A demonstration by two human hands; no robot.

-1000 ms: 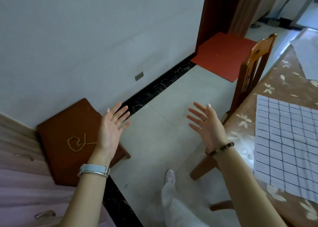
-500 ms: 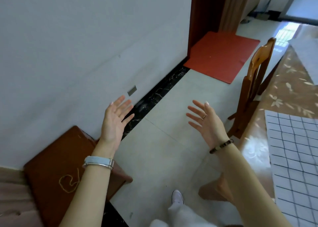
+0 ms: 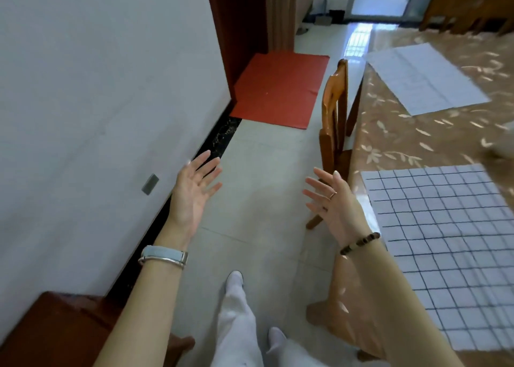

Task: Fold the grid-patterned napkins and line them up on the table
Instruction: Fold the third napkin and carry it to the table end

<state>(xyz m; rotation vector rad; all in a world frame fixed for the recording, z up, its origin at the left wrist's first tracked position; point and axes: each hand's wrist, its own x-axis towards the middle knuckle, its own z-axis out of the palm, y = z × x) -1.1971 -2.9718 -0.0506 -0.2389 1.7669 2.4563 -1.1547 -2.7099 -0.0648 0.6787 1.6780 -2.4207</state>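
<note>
So, table (image 3: 403, 141): right side, brown leaf-print cover, two napkins lying on it.
Near napkin (image 3: 450, 244): white with dark grid, spread flat at the table's near edge, just right of the right forearm.
Far napkin (image 3: 422, 77): paler, faint lines, flat, well apart toward the far end.
Mat (image 3: 278, 88): red, on the floor by the doorway.
Chair (image 3: 335, 110): wooden, against the table's left edge.
Left hand (image 3: 192, 194): raised over the floor, fingers spread, holding nothing.
Right hand (image 3: 333, 205): fingers straight and spread, empty, near the table edge, touching neither napkin.
</note>
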